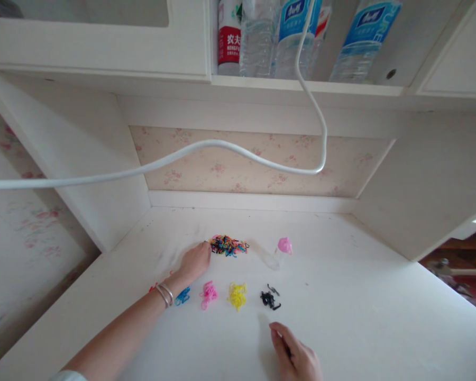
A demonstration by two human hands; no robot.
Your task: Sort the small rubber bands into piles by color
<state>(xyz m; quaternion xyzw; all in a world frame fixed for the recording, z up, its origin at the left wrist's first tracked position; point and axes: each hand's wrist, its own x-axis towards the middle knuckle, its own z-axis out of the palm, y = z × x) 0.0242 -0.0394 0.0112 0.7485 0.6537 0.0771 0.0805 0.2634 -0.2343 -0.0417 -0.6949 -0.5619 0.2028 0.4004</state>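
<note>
My left hand [196, 260], with silver bangles on its wrist, reaches to the left edge of a mixed-colour pile of small rubber bands [228, 245]. Its fingertips are pinched together at the pile; what they hold is too small to make out. Nearer me lie sorted heaps: blue bands [182, 296], pink bands [209, 294], yellow bands [237, 296] and black bands [268, 300]. Some red bands [154, 287] are partly covered by my left forearm. Below the black heap, my right hand [295, 353] is curled closed, with dark bits resembling black rubber bands showing between the fingers.
A clear container [270, 259] lies behind the heaps, near a pink cap-like piece [285, 245]. A white cable [222, 144] hangs across the view above the white desk [360, 307]. Plastic bottles [257, 39] stand in the overhead shelf; side panels flank the desk.
</note>
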